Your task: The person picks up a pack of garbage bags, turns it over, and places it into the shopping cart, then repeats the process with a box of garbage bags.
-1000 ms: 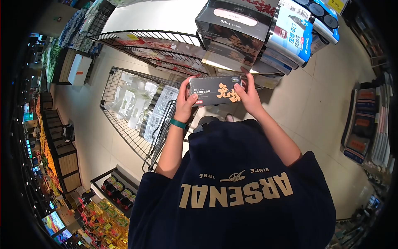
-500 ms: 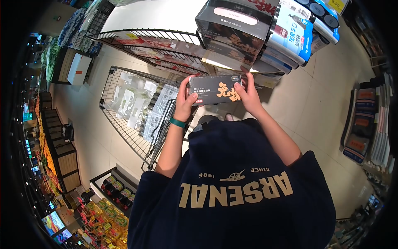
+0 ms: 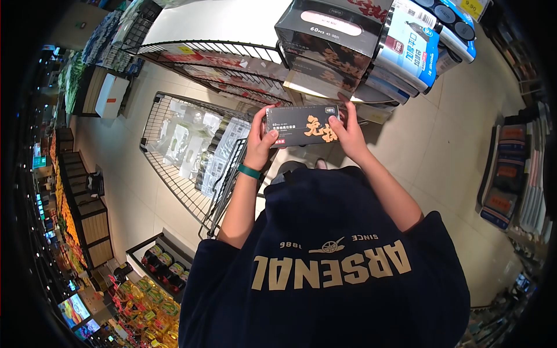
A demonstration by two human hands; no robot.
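Note:
Between my two hands is a black box of garbage bags (image 3: 296,124) with gold characters, its printed front turned up towards me. My left hand (image 3: 260,139) grips the box's left end, thumb on the front face. At the right end my right hand (image 3: 349,134) holds it, with the thumb pressed on the front and a finger up along the edge. Just beyond the box, similar black boxes (image 3: 328,37) are stacked on a shelf. A shopping cart (image 3: 174,177) stands to the left of my left hand, carrying clear plastic packages (image 3: 185,136).
Blue-and-white packs of rolls (image 3: 406,46) sit beside the stacked boxes. A black wire rack (image 3: 232,81) runs along the front left. Folded goods (image 3: 502,174) are shelved at right. Bottles of yellow oil (image 3: 145,307) stand at lower left, on the tiled floor's (image 3: 133,191) far side.
Almost nothing differs. Both hands keep the box in the same hold, and the view has shifted very slightly.

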